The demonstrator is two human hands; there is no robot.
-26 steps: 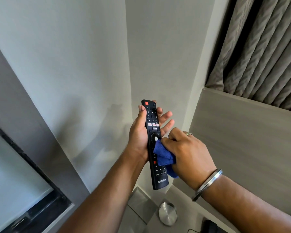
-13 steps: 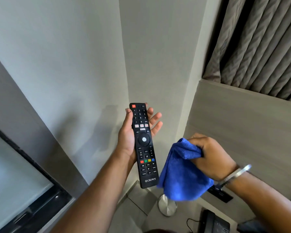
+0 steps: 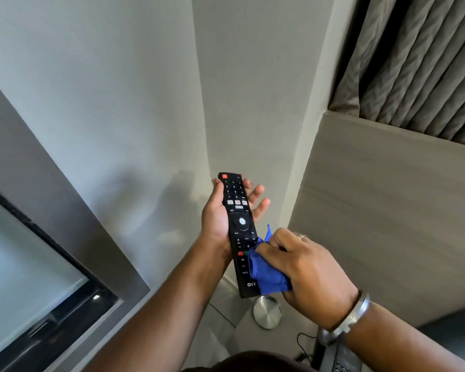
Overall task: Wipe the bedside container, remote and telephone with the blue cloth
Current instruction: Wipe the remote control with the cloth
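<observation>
We hold the black remote (image 3: 239, 232) up in front of a pale wall corner (image 3: 199, 108), its button face toward us and its red power key at the far end. Our left hand (image 3: 220, 218) cradles it from beneath and from the left: the thumb lies along the left edge near the number keys, and the fingertips (image 3: 261, 208) show past the right edge, loosely spread rather than curled tight. Our right hand (image 3: 304, 267) is closed around a bunched blue cloth (image 3: 269, 275), and the cloth is pressed against the lower right part of the remote, covering part of the coloured keys and the brand lettering near the bottom end. A ring sits on one finger of that hand, and a metal bangle (image 3: 352, 315) circles the wrist. Below the remote, on the bedside surface (image 3: 242, 336), stands a round metal lid or container top (image 3: 267, 312), well apart from our hands. At the bottom right edge we see part of the telephone (image 3: 338, 358) with a thin black cord (image 3: 304, 342) curling beside it; most of it is cut off by the frame. A wood-grain headboard panel (image 3: 387, 210) fills the right side, with striped curtains (image 3: 419, 63) above it, and a dark-framed pane (image 3: 32, 277) lies at the lower left.
</observation>
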